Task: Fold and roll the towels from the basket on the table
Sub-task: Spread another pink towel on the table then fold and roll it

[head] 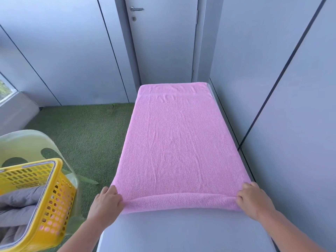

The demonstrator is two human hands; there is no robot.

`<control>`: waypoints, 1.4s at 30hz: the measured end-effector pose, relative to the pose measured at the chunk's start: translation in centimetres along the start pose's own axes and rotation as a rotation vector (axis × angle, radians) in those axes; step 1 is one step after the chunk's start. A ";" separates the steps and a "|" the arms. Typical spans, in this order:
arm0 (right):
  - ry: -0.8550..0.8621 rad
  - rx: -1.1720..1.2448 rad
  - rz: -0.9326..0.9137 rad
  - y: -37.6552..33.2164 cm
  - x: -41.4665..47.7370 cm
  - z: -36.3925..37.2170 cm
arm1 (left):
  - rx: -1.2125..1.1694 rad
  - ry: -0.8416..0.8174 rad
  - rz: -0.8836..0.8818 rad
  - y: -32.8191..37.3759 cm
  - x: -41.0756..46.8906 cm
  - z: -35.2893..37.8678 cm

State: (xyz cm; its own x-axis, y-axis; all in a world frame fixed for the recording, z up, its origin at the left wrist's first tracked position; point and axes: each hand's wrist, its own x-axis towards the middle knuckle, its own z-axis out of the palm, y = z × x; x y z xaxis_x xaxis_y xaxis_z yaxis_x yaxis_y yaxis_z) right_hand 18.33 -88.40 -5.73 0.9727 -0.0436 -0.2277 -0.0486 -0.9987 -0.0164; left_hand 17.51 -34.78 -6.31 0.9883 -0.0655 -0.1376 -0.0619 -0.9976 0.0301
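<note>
A pink towel [176, 142] lies flat lengthwise on the grey table [181, 231], reaching its far end. Its near edge is turned over into a short roll [180, 201] across the full width. My left hand [105, 202] grips the left end of that roll, fingers curled round it. At the roll's right end my right hand [254, 200] grips in the same way. A yellow perforated basket [45, 202] stands at the lower left with grey towels [20, 206] inside.
The basket rests on a pale green plastic chair [27, 142] left of the table. Green artificial turf [81, 133] covers the floor. Grey wall panels run close along the table's right side, and a grey door [163, 42] stands behind its far end.
</note>
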 end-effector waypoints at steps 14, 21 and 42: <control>0.040 0.051 -0.099 0.1 -0.3 0.1 | -0.109 0.030 -0.027 -0.3 -0.1 0.6; -0.029 -0.020 -0.039 0.3 0.1 -1.0 | 0.006 0.024 -0.001 -0.3 0.2 0.5; -0.054 0.044 -0.037 0.9 0.5 -0.7 | -0.030 0.010 0.012 -0.5 -0.4 0.2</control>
State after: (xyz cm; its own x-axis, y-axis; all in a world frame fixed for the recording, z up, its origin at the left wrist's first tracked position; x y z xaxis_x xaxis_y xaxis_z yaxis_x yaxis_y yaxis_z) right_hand 18.91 -89.36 -5.22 0.9604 -0.0044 -0.2785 -0.0245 -0.9974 -0.0685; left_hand 17.10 -34.25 -6.48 0.9888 -0.0775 -0.1274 -0.0701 -0.9957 0.0610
